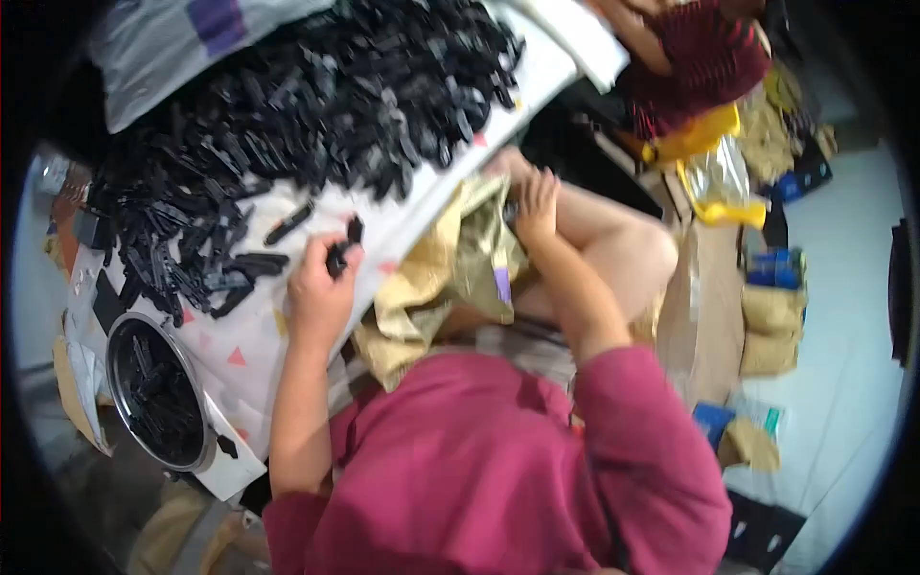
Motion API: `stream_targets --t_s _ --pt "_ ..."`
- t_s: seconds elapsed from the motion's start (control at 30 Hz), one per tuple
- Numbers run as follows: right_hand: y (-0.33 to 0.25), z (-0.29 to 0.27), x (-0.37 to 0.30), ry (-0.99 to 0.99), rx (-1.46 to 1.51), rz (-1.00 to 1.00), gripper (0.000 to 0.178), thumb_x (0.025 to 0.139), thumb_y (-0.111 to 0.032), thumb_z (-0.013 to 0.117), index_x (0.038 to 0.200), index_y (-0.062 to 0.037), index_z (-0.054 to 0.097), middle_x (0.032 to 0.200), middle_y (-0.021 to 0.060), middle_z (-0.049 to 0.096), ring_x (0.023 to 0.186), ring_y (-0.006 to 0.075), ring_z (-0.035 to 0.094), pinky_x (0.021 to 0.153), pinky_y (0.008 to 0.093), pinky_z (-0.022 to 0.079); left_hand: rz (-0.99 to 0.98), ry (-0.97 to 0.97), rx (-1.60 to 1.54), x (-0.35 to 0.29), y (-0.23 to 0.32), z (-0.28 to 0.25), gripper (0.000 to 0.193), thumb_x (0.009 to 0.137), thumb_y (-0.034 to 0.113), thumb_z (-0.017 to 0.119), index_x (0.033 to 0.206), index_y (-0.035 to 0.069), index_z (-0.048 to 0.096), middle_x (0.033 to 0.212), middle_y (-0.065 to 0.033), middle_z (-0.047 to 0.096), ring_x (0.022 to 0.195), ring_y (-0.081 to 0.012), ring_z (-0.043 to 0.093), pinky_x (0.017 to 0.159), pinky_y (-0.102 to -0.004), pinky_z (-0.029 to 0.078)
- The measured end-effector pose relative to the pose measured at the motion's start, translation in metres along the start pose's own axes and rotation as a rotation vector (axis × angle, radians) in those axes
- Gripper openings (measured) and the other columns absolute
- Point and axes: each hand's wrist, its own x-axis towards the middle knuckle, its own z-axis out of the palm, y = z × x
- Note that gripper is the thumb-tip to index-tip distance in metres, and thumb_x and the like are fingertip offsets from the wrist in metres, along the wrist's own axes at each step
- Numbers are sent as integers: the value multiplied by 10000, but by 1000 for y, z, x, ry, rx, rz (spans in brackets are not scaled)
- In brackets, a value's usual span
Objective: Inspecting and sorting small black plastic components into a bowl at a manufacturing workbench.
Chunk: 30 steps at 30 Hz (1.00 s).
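Note:
My left hand (324, 283) is over the table's near side, its fingers closed around a small black plastic piece (337, 257). Just beyond the fingertips is another dark piece (355, 230). A big heap of similar elongated black pieces (355, 105) covers the far part of the table, and a few lie loose closer to the left hand. My right hand (537, 203) is at the right rim of a crumpled tan bag (431, 259), with fingers bent at its edge. The bag gapes open between the table edge and my lap; its contents are hidden.
A round metal bowl (199, 450) with black pieces inside stands at the table's lower left. A white sack with a purple stripe (218, 24) lies at the far left. Yellow packaging (733, 213) is on the right. Another person's arm and striped dark red clothing (704, 62) show at upper right.

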Motion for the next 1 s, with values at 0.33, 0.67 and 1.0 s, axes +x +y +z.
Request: stream_targets --t_s 0.33,0.67,1.0 --pt "199 -91 -93 -328 2742 200 878 870 -657 203 1413 -5 -23 1442 238 193 1318 380 247 1052 499 263 -300 -188 -103 -98 51 -2 261 802 237 673 929 39 559 691 -81 586 601 -185 546 573 -299 436" --pt "62 17 -162 -222 -167 -481 544 865 -292 459 1342 -48 368 1354 195 391 1294 393 255 1013 607 157 -297 -207 -128 -95 64 -3 283 784 237 696 928 39 556 702 -83 597 610 -191 560 576 -305 440" --pt "114 -95 -147 42 787 -291 158 778 -124 535 786 -68 682 785 146 660 654 257 645 553 366 493 -516 -24 -538 -103 66 -21 342 747 243 748 940 22 572 763 4 598 685 -85 527 638 -236 444"
